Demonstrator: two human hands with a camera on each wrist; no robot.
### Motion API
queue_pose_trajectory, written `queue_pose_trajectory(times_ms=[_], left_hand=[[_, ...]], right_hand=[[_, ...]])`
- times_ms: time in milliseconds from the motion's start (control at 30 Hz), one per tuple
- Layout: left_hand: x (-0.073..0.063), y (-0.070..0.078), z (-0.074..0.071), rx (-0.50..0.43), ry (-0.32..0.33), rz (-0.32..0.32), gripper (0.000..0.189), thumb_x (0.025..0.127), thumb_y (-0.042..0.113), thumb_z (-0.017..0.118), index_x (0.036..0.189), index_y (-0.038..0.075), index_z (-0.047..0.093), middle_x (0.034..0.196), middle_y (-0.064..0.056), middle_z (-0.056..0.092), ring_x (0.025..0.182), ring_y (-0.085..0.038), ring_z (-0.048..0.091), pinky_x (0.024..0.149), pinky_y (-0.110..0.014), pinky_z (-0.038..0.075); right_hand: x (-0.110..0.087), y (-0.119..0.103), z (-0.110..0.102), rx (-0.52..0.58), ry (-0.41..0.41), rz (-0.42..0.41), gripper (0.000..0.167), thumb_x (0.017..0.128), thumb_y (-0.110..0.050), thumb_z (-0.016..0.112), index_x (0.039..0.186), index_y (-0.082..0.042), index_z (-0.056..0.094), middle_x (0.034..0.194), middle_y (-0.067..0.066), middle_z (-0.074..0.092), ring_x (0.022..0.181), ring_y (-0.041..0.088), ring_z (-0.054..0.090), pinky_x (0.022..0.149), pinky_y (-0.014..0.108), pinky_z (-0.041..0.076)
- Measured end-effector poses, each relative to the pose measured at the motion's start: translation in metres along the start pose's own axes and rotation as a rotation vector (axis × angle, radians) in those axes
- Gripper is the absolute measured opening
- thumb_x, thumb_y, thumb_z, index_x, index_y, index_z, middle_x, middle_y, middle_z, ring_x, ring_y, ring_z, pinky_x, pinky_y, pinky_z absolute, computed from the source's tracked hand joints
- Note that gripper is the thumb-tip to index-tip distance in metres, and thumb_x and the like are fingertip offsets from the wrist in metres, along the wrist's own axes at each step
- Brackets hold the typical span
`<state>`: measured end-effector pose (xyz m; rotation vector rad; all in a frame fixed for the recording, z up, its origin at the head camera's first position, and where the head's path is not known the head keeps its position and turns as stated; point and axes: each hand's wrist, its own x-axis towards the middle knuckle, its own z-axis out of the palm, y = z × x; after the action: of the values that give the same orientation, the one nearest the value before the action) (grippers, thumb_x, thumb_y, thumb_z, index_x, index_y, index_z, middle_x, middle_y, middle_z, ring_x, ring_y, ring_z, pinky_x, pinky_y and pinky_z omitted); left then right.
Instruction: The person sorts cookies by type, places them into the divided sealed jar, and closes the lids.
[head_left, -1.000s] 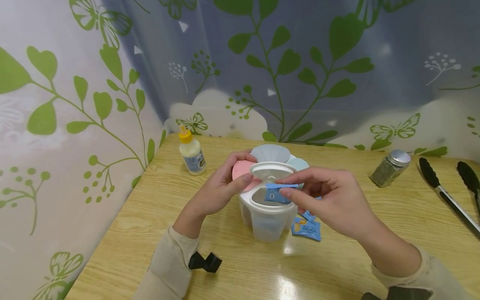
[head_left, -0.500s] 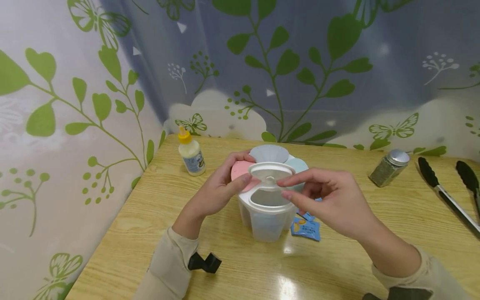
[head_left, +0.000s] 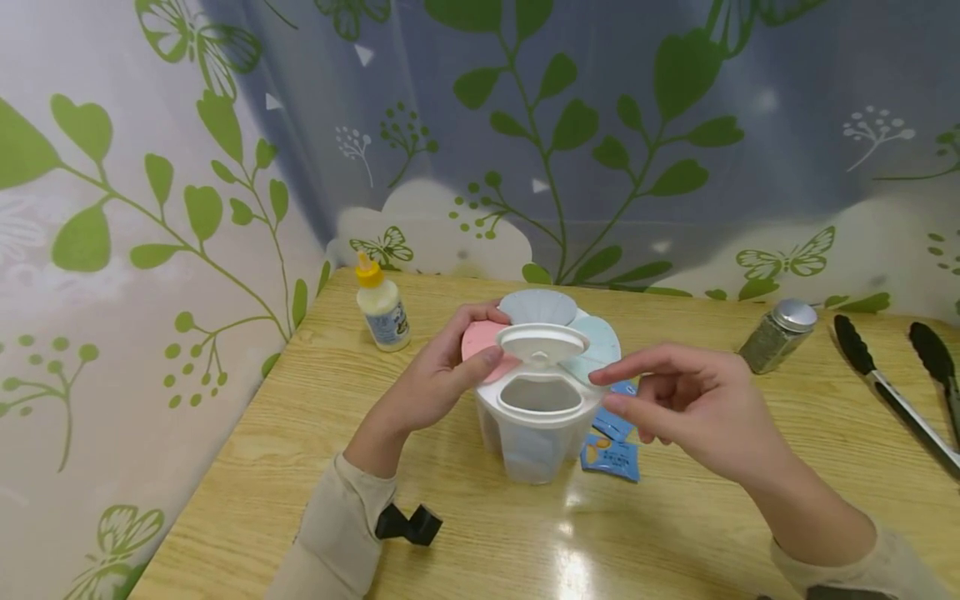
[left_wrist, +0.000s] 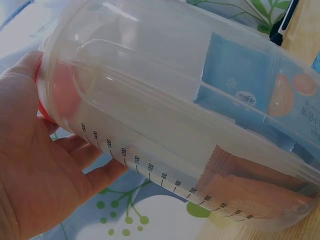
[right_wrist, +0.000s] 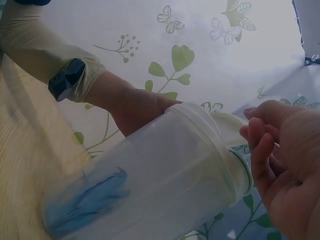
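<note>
The clear tub is stood upright on the bench, between the hands. Its upper edge is gripped by the left hand: the thumb is laid on the pink lid, and the fingers are curled round the side. Nothing is held by the right hand, which is raised just beside the tub's right edge; its thumb and index finger are parted by a small gap, and its other fingers are loosely bent.

The top of the tub is fitted with 4 lids. The pink lid, the grey lid and the green lid are closed, while the white lid is tipped up and the front opening is exposed. Through the clear wall, blue packets and brownish packets are seen near the bottom.

Loose packets, also blue, are laid on the bench just beside the tub, partly covered by the right hand. A yellow-capped bottle is stood to the left; a jar and tongs are set well apart to the right. The bench is backed by a leaf-patterned curtain.
</note>
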<state>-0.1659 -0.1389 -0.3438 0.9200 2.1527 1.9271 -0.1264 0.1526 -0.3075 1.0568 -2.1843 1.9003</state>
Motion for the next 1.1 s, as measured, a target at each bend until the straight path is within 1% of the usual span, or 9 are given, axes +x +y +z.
queue_pose_trajectory(times_ms=[100,167,267,367,467,633,700,900,1100], left_hand=[[0.001,0.000,0.000,-0.005,-0.002,-0.001,0.035,0.103,0.020,0.049,0.134,0.006,0.042,0.140,-0.011,0.046,0.124,-0.019,0.051,0.097,-0.026,0.048],[0.000,0.000,0.000,-0.008,-0.002,0.000,0.035,0.103,0.020,0.048,0.134,0.006,0.042,0.140,-0.011,0.046,0.121,-0.019,0.052,0.097,-0.026,0.048],[0.000,0.000,0.000,-0.011,-0.003,-0.001,0.035,0.103,0.020,0.048,0.134,0.006,0.042,0.138,-0.011,0.047,0.119,-0.018,0.053,0.096,-0.027,0.049],[0.000,0.000,0.000,-0.015,-0.003,-0.001,0.035,0.103,0.019,0.048,0.134,0.006,0.041,0.134,-0.012,0.049,0.115,-0.018,0.054,0.094,-0.027,0.049],[0.001,0.000,0.000,-0.017,-0.005,-0.002,0.036,0.103,0.020,0.048,0.135,0.005,0.041,0.130,-0.012,0.050,0.112,-0.018,0.055,0.093,-0.027,0.050],[0.001,-0.001,-0.001,-0.004,-0.001,0.004,0.035,0.102,0.019,0.048,0.134,0.005,0.042,0.133,-0.012,0.049,0.116,-0.018,0.054,0.096,-0.027,0.049],[0.001,0.000,-0.001,-0.002,0.001,0.007,0.035,0.102,0.019,0.048,0.134,0.006,0.042,0.134,-0.011,0.049,0.117,-0.017,0.053,0.096,-0.027,0.048],[0.002,0.000,0.000,-0.011,-0.008,0.019,0.037,0.103,0.020,0.049,0.134,0.004,0.041,0.129,-0.013,0.050,0.113,-0.019,0.054,0.094,-0.028,0.049],[0.001,0.000,0.000,-0.003,-0.002,0.011,0.035,0.102,0.020,0.049,0.134,0.005,0.042,0.128,-0.012,0.051,0.112,-0.018,0.055,0.094,-0.028,0.049]], right_hand=[[-0.006,0.007,-0.006,0.066,0.008,-0.058,0.035,0.078,0.025,0.066,0.104,0.002,0.071,0.095,0.000,0.076,0.051,0.009,0.053,0.039,0.026,0.037],[-0.010,0.013,-0.009,0.120,0.002,-0.091,0.040,0.076,0.028,0.063,0.106,0.003,0.070,0.099,0.002,0.076,0.051,0.009,0.051,0.038,0.027,0.035],[-0.017,0.022,-0.014,0.178,-0.016,-0.109,0.045,0.075,0.032,0.059,0.110,0.005,0.069,0.106,0.005,0.076,0.052,0.010,0.050,0.038,0.027,0.033],[-0.023,0.030,-0.017,0.187,-0.036,-0.100,0.047,0.075,0.033,0.058,0.112,0.005,0.068,0.109,0.005,0.075,0.053,0.011,0.050,0.038,0.027,0.033],[-0.029,0.034,-0.019,0.134,-0.053,-0.035,0.043,0.077,0.030,0.060,0.112,0.005,0.068,0.109,0.002,0.075,0.053,0.012,0.049,0.039,0.028,0.035],[-0.040,0.042,-0.021,0.029,-0.080,0.107,0.035,0.083,0.021,0.064,0.112,0.003,0.068,0.109,-0.008,0.073,0.053,0.015,0.051,0.042,0.031,0.041],[-0.043,0.047,-0.022,0.028,-0.086,0.120,0.034,0.084,0.019,0.065,0.113,0.001,0.068,0.110,-0.008,0.073,0.054,0.015,0.051,0.043,0.031,0.041],[-0.053,0.062,-0.021,0.051,-0.093,0.130,0.035,0.084,0.018,0.065,0.115,0.001,0.067,0.112,-0.003,0.073,0.054,0.015,0.052,0.045,0.031,0.042],[-0.062,0.079,-0.019,0.048,-0.109,0.210,0.035,0.086,0.013,0.067,0.118,0.000,0.067,0.113,-0.003,0.072,0.052,0.015,0.049,0.044,0.032,0.040]])
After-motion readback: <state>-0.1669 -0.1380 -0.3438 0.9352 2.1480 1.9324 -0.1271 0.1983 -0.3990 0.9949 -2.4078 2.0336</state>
